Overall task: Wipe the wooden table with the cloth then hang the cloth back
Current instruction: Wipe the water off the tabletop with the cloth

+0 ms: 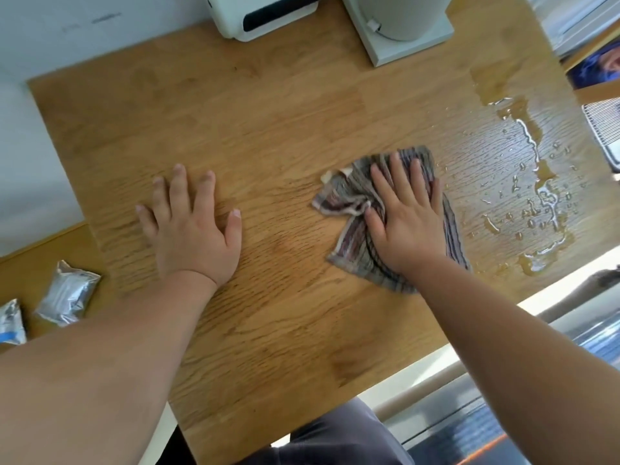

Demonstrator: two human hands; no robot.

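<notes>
The wooden table (268,122) fills most of the head view. A crumpled grey striped cloth (349,193) lies on it right of centre. My right hand (407,216) presses flat on the cloth with fingers spread and straight. My left hand (189,223) rests flat on the bare wood to the left, fingers spread, holding nothing. A spill of water (540,196), in puddles and droplets, covers the table's right side just beyond the cloth.
Two white appliances stand at the table's far edge: a boxy one (265,15) and a round one on a square base (402,28). Two silvery packets (67,293) lie on a lower surface at left. A metal rack (604,129) sits past the right edge.
</notes>
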